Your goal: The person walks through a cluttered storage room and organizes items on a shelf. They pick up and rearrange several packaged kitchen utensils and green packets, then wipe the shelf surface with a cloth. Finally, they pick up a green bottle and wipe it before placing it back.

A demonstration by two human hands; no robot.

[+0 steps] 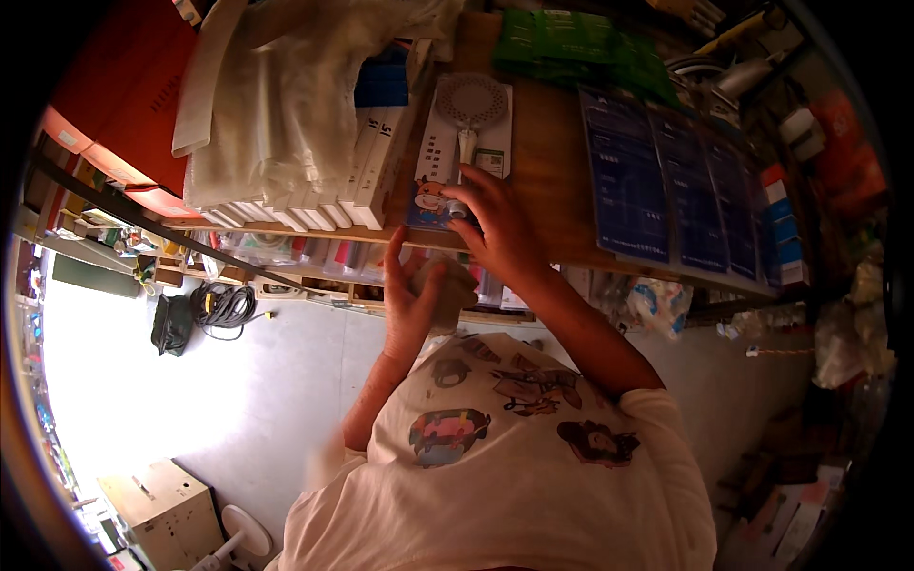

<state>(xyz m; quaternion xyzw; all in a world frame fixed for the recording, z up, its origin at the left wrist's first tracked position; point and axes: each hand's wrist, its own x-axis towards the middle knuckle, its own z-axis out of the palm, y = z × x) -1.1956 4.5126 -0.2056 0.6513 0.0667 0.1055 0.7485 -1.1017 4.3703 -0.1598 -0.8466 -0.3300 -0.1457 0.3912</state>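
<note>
A pale floor [319, 347] spreads below the shower-head pack [464, 150], brightly lit to its lower left, with a beige box [162, 504] far down that side and a coil of black cable [224, 306] nearer the pack. The brown bench [547, 162] carries the pack, which lies near the front edge, handle [466, 143] end toward the person. Left of the pack, clear plastic bags [276, 105] lie over a row of white boxes [367, 171]; farther left stand red cartons [114, 114]. Blue packs [624, 176] lie side by side to its right, green packets [581, 43] at its upper right.

The right forearm [586, 328] slants up from the pack's lower right, the right hand [500, 228] arched over its lower end; thumb and fingers curve about the handle's end (whether that grip pinches, I cannot tell). The left hand [411, 305] is just below the pack, forefinger pointing up, thumb spread from it. Beside that thumb is a tan item [447, 297], its kind and how firmly the grip has it unclear.
</note>
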